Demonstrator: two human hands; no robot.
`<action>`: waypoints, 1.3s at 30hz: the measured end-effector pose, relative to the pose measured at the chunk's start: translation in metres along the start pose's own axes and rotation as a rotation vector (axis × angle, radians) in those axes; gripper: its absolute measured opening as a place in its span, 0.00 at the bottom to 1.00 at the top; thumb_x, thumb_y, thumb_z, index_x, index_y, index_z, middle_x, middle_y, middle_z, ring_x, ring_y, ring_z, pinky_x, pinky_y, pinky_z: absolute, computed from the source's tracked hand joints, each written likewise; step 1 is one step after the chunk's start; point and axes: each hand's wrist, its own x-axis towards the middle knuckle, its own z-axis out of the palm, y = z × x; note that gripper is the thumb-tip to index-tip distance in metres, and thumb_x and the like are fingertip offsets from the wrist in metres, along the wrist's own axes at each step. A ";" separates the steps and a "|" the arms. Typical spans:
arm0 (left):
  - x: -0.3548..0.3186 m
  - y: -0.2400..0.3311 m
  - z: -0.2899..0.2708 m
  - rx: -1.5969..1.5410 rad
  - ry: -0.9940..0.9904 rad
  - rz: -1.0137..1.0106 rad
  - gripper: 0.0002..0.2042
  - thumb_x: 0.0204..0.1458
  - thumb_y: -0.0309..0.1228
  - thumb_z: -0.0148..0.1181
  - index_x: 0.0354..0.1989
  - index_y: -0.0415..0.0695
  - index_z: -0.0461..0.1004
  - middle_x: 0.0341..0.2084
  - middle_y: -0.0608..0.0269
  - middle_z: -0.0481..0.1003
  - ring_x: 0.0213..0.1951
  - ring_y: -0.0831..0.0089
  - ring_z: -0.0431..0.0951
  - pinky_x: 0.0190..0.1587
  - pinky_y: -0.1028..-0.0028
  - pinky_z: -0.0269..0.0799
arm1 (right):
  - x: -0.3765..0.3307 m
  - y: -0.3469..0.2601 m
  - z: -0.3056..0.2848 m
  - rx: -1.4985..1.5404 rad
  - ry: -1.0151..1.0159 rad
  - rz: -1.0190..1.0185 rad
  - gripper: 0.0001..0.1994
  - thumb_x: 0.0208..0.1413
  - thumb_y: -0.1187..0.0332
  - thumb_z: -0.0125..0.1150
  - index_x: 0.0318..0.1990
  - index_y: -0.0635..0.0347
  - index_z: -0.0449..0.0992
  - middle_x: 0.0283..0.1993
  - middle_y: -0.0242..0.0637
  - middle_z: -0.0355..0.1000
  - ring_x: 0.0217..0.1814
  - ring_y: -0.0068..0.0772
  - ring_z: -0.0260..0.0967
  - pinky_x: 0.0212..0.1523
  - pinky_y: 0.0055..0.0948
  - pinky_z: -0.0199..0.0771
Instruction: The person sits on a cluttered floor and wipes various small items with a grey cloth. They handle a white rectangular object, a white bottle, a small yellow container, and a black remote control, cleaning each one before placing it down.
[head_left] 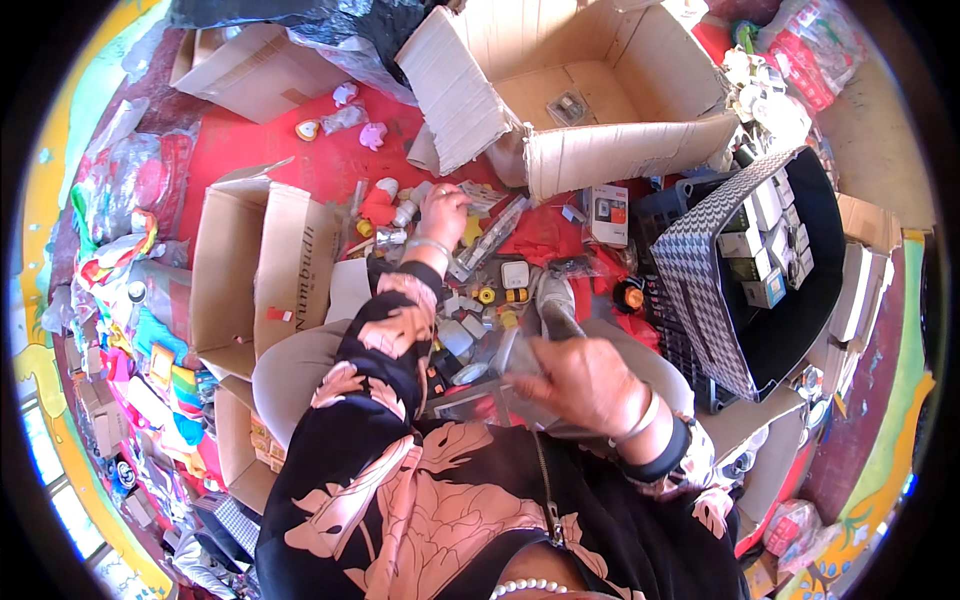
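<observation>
Lowest in the frame, right of centre, the right hand [592, 387] has its fingers drawn together on a clear plastic piece [516, 366], blurred, its far edge pointing up and left over the pile. Just beyond, at the centre, lie a yellow roll [487, 295] and a white square case [515, 274], both nearer the right hand's fingertips than the frame's edge. Farther up, the left hand [443, 212] reaches down into the pile with bent fingers; whether they have closed on anything I cannot tell. Right beside it, to its lower right, lies a long clear packet [490, 240], its long axis slanting from lower left to upper right; the left hand is the nearer one. Beyond, at upper centre, stands an open cardboard box [630, 156]
</observation>
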 end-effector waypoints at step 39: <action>0.019 -0.044 -0.069 0.047 0.235 -0.546 0.17 0.45 0.25 0.58 0.47 0.39 0.70 0.43 0.44 0.71 0.48 0.51 0.71 0.51 0.62 0.65 | 0.007 -0.018 0.028 -0.215 -0.286 -0.045 0.17 0.52 0.55 0.54 0.33 0.62 0.71 0.22 0.47 0.72 0.26 0.50 0.72 0.27 0.42 0.72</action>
